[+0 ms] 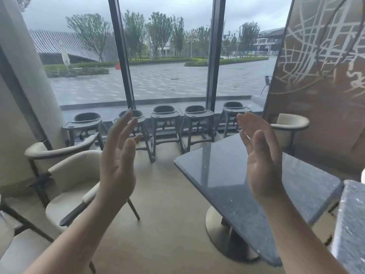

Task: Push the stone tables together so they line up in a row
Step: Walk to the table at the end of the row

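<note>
Both my hands raised, fingers spread, holding nothing: left hand (118,165), right hand (262,169). Dark stone bench (227,175) below right hand; second bench (351,214) just beside, gap between. Next: I plant palms on near edge, push low, steady, keep edges parallel.

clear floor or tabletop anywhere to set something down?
Bare: the whole near stone table top, and floor between it and the cream chairs. Crowded: high chairs along the window. Both hands raised, empty.
</note>
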`<state>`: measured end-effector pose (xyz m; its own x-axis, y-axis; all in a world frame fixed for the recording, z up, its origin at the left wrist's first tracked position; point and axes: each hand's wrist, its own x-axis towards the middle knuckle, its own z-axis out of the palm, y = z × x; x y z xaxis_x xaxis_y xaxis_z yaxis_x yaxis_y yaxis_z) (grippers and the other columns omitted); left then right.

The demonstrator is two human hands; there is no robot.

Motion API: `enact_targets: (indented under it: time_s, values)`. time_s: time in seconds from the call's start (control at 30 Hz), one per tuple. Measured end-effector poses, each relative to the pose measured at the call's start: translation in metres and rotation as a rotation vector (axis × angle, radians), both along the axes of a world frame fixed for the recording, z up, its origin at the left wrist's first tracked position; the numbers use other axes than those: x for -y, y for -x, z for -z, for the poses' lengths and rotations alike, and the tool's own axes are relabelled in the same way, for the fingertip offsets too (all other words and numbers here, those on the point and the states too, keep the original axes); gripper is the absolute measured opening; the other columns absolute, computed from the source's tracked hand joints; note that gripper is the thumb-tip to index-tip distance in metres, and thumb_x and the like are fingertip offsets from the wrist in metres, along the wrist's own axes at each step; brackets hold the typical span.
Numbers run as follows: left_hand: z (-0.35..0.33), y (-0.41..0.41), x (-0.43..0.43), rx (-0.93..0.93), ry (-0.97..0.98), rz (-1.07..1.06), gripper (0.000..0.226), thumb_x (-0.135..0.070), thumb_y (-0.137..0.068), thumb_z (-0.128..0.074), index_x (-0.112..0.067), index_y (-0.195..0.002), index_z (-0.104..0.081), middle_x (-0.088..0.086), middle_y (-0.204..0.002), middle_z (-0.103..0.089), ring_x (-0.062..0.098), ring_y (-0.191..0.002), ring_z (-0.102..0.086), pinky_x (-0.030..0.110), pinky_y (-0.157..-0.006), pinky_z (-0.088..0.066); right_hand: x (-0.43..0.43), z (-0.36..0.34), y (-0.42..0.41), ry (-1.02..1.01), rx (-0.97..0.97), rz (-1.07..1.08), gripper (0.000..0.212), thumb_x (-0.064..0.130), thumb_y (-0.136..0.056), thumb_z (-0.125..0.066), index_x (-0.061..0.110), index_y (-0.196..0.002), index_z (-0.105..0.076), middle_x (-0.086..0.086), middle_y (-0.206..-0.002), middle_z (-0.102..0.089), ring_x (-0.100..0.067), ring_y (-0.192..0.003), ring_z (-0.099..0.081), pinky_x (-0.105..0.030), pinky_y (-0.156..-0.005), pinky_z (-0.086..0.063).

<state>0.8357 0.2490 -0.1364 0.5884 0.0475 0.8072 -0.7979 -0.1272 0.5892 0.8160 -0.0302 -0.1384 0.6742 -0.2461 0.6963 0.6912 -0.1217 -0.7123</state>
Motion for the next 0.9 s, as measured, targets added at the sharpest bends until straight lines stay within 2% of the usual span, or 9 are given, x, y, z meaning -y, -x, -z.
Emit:
enact_targets:
  time_s: [0.07,0.2,0.37,0.63,0.83,0.9]
  values:
    - [0.007,-0.058,-0.001,-0.022,0.000,0.018,0.051,-0.044,-0.104,-0.040,-0.019,-0.148,-0.044,-0.013,-0.150,-0.052,0.022,-0.143,-0.049,0.058,-0.106,-0.047,-0.001,0.005,-0.057,-0.016,-0.006,-0.003,0.048,0.077,-0.098,-0.050,0.050,-0.134,-0.064,0.008,-0.150,-0.064,-0.016,-0.147,-0.054,-0.055,-0.125,-0.035]
    - [0.014,-0.179,-0.007,-0.072,0.006,0.056,0.055,-0.051,-0.102,-0.042,-0.020,-0.148,-0.044,-0.006,-0.154,-0.049,0.024,-0.145,-0.046,0.061,-0.107,-0.045,-0.002,0.008,-0.173,-0.049,-0.048,0.030,0.048,0.078,-0.096,-0.051,0.050,-0.133,-0.064,0.010,-0.148,-0.066,-0.014,-0.147,-0.055,-0.055,-0.126,-0.035]
    - [0.013,-0.311,-0.009,-0.102,0.012,0.104,0.048,-0.052,-0.102,-0.042,-0.029,-0.145,-0.046,-0.005,-0.153,-0.050,0.025,-0.144,-0.047,0.058,-0.106,-0.047,-0.004,0.011,-0.286,-0.035,-0.094,0.101,0.048,0.080,-0.095,-0.049,0.053,-0.131,-0.065,0.008,-0.148,-0.065,-0.016,-0.146,-0.055,-0.055,-0.124,-0.037]
    - [0.040,-0.536,0.004,-0.121,-0.043,0.270,0.058,-0.054,-0.101,-0.040,-0.019,-0.148,-0.044,-0.010,-0.153,-0.050,0.021,-0.144,-0.047,0.056,-0.107,-0.047,-0.009,0.047,-0.460,-0.067,-0.143,0.279,0.050,0.082,-0.093,-0.051,0.052,-0.130,-0.065,0.012,-0.145,-0.067,-0.012,-0.143,-0.058,-0.056,-0.125,-0.038]
    - [0.053,-0.706,0.012,-0.158,-0.102,0.430,0.052,-0.039,-0.102,-0.039,-0.018,-0.149,-0.043,-0.011,-0.152,-0.051,0.016,-0.142,-0.049,0.050,-0.106,-0.051,-0.020,0.067,-0.579,-0.128,-0.187,0.470,0.053,0.083,-0.092,-0.052,0.050,-0.130,-0.067,0.014,-0.146,-0.067,-0.011,-0.144,-0.058,-0.058,-0.124,-0.039]
    - [0.052,-0.755,0.021,-0.180,-0.120,0.478,0.054,-0.046,-0.102,-0.039,-0.019,-0.148,-0.044,-0.010,-0.152,-0.051,0.015,-0.142,-0.050,0.054,-0.105,-0.051,-0.020,0.069,-0.609,-0.142,-0.198,0.525,0.051,0.082,-0.093,-0.051,0.050,-0.130,-0.067,0.013,-0.146,-0.067,-0.011,-0.144,-0.058,-0.057,-0.122,-0.041]
